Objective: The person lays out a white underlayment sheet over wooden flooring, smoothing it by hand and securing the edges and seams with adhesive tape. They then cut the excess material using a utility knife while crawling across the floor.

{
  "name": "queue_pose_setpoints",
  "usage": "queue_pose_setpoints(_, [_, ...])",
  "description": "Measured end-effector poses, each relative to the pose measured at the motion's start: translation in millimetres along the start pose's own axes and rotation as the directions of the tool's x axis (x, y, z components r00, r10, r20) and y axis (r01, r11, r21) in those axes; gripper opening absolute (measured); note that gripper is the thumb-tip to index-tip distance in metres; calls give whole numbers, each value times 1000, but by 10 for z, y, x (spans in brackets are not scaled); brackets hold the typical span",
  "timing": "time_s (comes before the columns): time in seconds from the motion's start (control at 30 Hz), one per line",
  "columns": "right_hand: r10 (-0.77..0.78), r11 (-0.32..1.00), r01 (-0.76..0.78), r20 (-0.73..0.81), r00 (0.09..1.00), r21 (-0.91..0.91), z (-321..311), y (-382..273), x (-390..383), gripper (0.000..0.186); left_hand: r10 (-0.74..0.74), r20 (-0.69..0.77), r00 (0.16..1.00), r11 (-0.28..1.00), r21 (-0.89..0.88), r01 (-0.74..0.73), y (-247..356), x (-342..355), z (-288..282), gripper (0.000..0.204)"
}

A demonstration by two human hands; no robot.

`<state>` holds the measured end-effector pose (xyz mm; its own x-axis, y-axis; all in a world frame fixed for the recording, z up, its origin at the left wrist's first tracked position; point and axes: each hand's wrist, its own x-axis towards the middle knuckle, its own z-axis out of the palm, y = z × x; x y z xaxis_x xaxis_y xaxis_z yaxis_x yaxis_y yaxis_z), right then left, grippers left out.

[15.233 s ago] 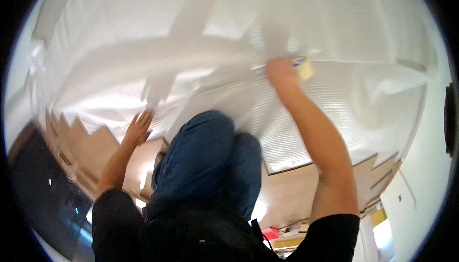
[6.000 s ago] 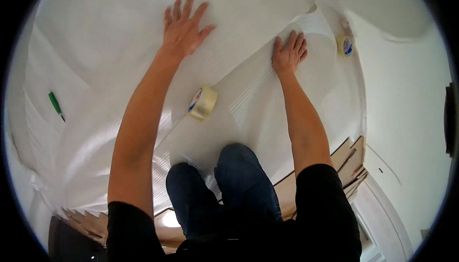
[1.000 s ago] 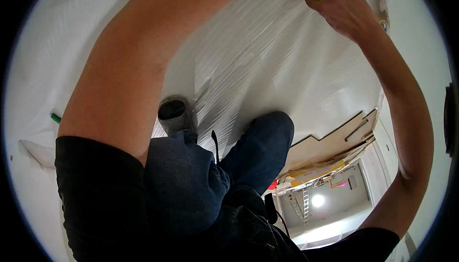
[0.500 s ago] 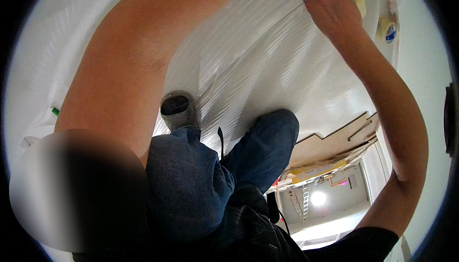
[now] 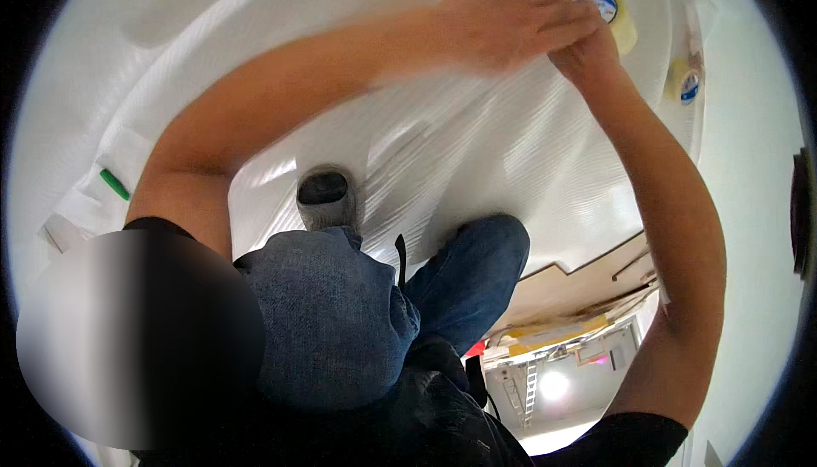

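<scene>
Near the top of the head view, my left hand [image 5: 519, 24] lies with fingers outstretched across the fingers of my right hand. It is slightly blurred, and I see nothing held in it. My right hand [image 5: 589, 57] grips a roll of clear packing tape [image 5: 626, 31] with a blue and white core label. The left hand partly hides its fingers and the roll's near side. Beneath both hands, wrinkled translucent plastic sheeting [image 5: 425, 148] spreads over the floor. I cannot make out any strip of tape.
A second tape roll [image 5: 686, 85] sits beside the white wall [image 5: 753, 177] at right. Far left lies a small green object [image 5: 114, 183]. Brown boards [image 5: 579, 284] lie behind my bent knee [image 5: 498, 241]; my shoe [image 5: 325, 196] rests on the sheeting.
My left hand has come down and into fuller view, its forearm swinging away from me, and now covers the right fingers. My right hand and the roll have shifted slightly down and left.
</scene>
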<state>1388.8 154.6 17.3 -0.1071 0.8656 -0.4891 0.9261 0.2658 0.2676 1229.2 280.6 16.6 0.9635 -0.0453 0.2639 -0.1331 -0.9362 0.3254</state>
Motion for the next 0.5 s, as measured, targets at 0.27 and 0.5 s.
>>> queue_pose_setpoints(0.27, [22, 999, -27, 138, 990, 33, -270, 12, 455, 11, 250, 514, 821, 965, -201, -168, 647, -2486, 100, 89])
queue_pose_setpoints(0.5, [161, 859, -93, 93, 983, -504, -1, -479, 59, 39, -191, 390, 901, 949, -161, 271, 542, -2812, -301, 76])
